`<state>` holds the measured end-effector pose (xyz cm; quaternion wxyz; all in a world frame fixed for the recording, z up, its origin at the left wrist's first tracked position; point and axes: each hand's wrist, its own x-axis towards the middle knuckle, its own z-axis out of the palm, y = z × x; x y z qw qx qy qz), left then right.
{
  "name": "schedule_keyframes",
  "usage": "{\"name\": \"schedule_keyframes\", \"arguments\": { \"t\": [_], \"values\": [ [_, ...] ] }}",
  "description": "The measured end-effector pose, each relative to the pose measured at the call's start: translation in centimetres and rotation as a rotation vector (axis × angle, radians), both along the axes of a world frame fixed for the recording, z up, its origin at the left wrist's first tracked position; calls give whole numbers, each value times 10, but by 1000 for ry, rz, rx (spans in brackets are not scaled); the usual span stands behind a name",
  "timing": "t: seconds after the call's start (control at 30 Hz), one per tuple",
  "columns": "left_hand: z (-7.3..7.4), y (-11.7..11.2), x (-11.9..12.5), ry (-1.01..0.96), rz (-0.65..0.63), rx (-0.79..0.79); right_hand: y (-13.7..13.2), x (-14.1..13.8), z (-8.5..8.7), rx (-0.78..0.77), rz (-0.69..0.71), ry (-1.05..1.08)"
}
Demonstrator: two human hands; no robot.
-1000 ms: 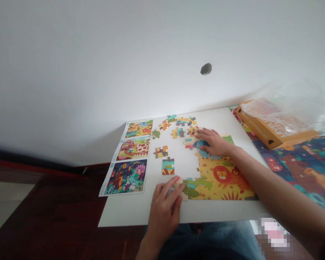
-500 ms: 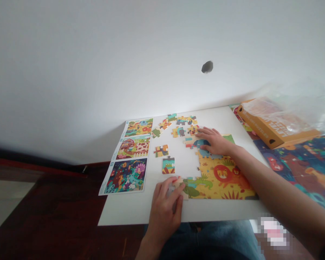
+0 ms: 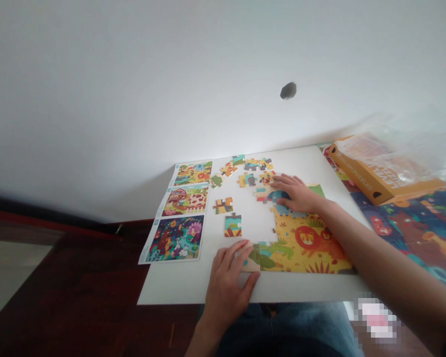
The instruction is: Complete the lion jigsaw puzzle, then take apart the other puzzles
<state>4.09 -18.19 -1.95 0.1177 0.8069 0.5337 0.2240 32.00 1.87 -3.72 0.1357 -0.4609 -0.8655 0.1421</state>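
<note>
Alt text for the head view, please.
A person's left hand presses a piece at the lower-left corner of a half-built puzzle on a white table; the right hand rests on its upper edge. Loose pieces and a picture sheet lie left, an orange box right.

Soft daylight, slight blur, edges warped

Place: a room in a home, a plain corner used for play.
Wall: bare white wall (image 3: 134, 74) with one dark mark (image 3: 288, 90).
Floor: dark red-brown wooden floor (image 3: 59, 297).
Counter: small white counter (image 3: 178, 290) set against the wall.
Playthings: children's animal jigsaw (image 3: 308, 248), sheet of three sample pictures (image 3: 182, 218), orange puzzle box (image 3: 371, 181) under clear plastic wrap (image 3: 405, 144), bright animal-print sheet (image 3: 423, 233) at the right.
</note>
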Motion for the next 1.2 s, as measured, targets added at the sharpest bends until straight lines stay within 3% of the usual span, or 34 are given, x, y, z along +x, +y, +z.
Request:
{"name": "schedule_keyframes", "arguments": {
  "t": [0.57,1.2],
  "values": [
    [2,2,5,30,20,60,-1,-1,3,-8,-5,-3],
    [-4,1,7,-104,82,87,-1,0,3,-13,3,-4]
  ]
}}
